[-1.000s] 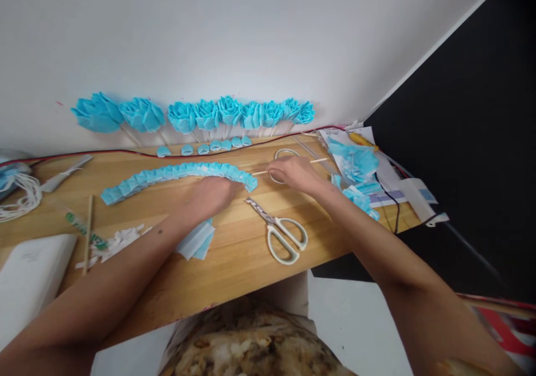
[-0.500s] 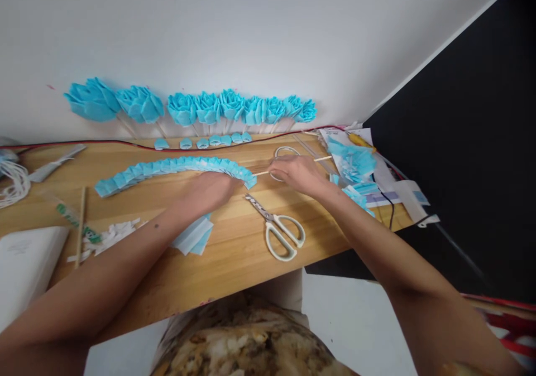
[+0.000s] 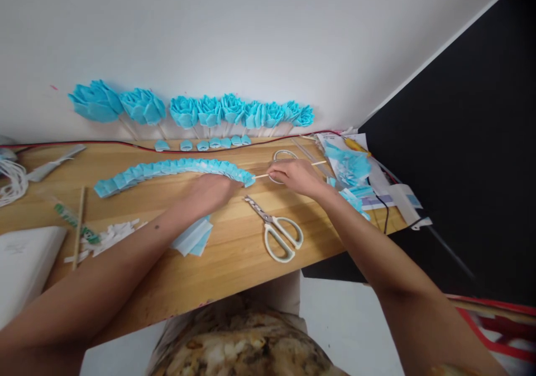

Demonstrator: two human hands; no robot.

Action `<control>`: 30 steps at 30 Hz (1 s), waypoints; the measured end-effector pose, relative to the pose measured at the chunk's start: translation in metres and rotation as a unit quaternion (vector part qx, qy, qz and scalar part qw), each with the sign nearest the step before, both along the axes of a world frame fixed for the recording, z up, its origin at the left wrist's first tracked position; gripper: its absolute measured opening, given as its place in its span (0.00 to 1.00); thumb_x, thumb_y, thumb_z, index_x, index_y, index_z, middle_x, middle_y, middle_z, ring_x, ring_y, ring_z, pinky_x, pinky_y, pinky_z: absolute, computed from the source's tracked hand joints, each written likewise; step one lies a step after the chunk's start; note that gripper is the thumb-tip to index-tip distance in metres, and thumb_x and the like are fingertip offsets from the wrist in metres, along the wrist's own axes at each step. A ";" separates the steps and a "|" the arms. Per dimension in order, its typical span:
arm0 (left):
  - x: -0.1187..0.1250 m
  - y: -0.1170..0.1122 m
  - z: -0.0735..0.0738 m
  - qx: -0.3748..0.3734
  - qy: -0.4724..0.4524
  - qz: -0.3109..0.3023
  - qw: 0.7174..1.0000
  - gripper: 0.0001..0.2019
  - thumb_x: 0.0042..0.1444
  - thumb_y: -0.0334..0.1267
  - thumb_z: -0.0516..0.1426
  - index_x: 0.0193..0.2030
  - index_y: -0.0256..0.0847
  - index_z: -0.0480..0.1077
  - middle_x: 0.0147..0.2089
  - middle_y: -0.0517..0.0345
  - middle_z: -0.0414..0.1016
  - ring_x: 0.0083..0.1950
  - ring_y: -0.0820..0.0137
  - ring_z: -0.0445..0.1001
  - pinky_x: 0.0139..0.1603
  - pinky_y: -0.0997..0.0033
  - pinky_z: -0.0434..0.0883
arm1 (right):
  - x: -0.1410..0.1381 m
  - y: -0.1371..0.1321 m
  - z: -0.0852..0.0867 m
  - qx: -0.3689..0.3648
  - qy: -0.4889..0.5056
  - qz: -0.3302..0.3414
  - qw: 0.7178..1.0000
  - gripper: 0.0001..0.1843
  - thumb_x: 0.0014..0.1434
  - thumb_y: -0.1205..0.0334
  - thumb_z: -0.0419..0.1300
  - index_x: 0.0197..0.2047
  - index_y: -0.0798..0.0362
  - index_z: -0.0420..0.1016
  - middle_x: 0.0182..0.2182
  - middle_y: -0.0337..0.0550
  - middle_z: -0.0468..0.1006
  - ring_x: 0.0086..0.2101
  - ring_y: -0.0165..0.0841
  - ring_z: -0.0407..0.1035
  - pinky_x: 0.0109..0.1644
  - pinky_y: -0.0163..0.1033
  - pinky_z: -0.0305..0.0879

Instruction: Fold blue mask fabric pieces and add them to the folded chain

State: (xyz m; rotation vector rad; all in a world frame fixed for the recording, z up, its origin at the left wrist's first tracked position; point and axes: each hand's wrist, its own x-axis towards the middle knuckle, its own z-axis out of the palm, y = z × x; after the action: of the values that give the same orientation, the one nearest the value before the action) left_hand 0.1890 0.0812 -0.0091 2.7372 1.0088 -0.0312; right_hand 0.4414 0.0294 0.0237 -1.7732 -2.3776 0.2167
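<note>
A long strip of overlapping light-blue folded pieces [image 3: 171,168] curves across the wooden table. My left hand [image 3: 215,191] is closed at the strip's right end, its fingertips mostly hidden behind the hand. My right hand [image 3: 293,175] pinches a thin wooden stick [image 3: 262,176], whose left tip meets the end of the strip. The other end of the stick sticks out beyond my right hand. White-handled scissors [image 3: 272,222] lie partly spread in front of both hands. Blue fabric pieces [image 3: 195,237] lie beside my left forearm.
Several blue fabric flowers [image 3: 184,111] on sticks lean along the wall. Small blue folded pieces [image 3: 203,145] line the back, near a red-black cable [image 3: 138,148]. A white ring [image 3: 285,155] lies behind my right hand. Blue scraps [image 3: 354,167] are at right, a white box [image 3: 25,259] at left.
My right hand and the stick have shifted very slightly left and down, along with a small camera movement. Both hands keep their places at the strip's right end.
</note>
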 end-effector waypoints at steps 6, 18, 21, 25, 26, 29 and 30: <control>-0.001 0.001 -0.003 -0.005 0.004 0.003 1.000 0.21 0.67 0.36 0.48 0.61 0.52 0.73 0.56 0.48 0.79 0.55 0.53 0.77 0.51 0.59 0.70 | 0.006 -0.003 -0.023 0.031 0.046 0.013 0.998 0.09 0.64 0.66 0.56 0.40 0.51 0.79 0.40 0.44 0.82 0.43 0.37 0.72 0.44 0.38 0.60; -0.001 -0.001 -0.003 0.006 0.014 0.001 1.000 0.20 0.67 0.36 0.48 0.61 0.52 0.73 0.51 0.48 0.81 0.51 0.54 0.78 0.49 0.61 0.68 | 0.011 -0.011 -0.034 0.028 0.038 0.001 0.999 0.11 0.68 0.64 0.53 0.41 0.51 0.77 0.42 0.45 0.79 0.44 0.37 0.71 0.44 0.38 0.59; -0.003 0.000 -0.003 0.013 0.010 -0.004 1.000 0.20 0.67 0.36 0.48 0.61 0.52 0.73 0.53 0.50 0.81 0.51 0.54 0.78 0.48 0.62 0.69 | 0.010 -0.011 -0.037 0.062 0.034 0.017 0.997 0.10 0.68 0.64 0.53 0.39 0.51 0.77 0.40 0.46 0.78 0.44 0.38 0.69 0.44 0.38 0.59; -0.004 0.006 0.000 -0.043 -0.043 0.033 0.998 0.20 0.66 0.37 0.49 0.59 0.51 0.76 0.53 0.55 0.81 0.48 0.60 0.79 0.46 0.66 0.70 | 0.010 -0.010 -0.040 0.078 0.033 0.034 0.996 0.12 0.69 0.64 0.52 0.39 0.52 0.77 0.39 0.47 0.77 0.43 0.38 0.68 0.45 0.39 0.59; -0.004 0.008 0.001 -0.063 -0.071 0.055 0.994 0.20 0.66 0.36 0.49 0.58 0.51 0.76 0.52 0.56 0.82 0.45 0.62 0.79 0.44 0.68 0.70 | 0.010 -0.010 -0.041 0.078 0.031 0.033 0.996 0.12 0.69 0.64 0.52 0.39 0.52 0.77 0.40 0.47 0.77 0.43 0.38 0.68 0.45 0.39 0.59; -0.002 0.008 0.003 -0.099 -0.138 0.094 0.981 0.21 0.64 0.35 0.48 0.57 0.48 0.77 0.49 0.58 0.83 0.40 0.66 0.79 0.40 0.70 0.70 | 0.010 -0.010 -0.040 0.073 0.028 0.029 0.997 0.12 0.69 0.63 0.52 0.39 0.51 0.77 0.39 0.47 0.77 0.43 0.38 0.69 0.45 0.39 0.60; -0.001 0.007 0.003 -0.098 -0.142 0.086 0.981 0.21 0.64 0.35 0.49 0.57 0.48 0.77 0.49 0.58 0.83 0.40 0.67 0.79 0.40 0.71 0.70 | 0.010 -0.010 -0.040 0.070 0.028 0.030 0.997 0.12 0.69 0.63 0.52 0.39 0.51 0.78 0.39 0.47 0.77 0.43 0.38 0.69 0.45 0.39 0.60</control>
State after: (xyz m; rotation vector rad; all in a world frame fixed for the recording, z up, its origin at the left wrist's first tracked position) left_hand 0.1885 0.0879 -0.0064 2.3835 1.0902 0.2672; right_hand 0.4512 0.0197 -0.0159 -1.6144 -2.3448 0.1026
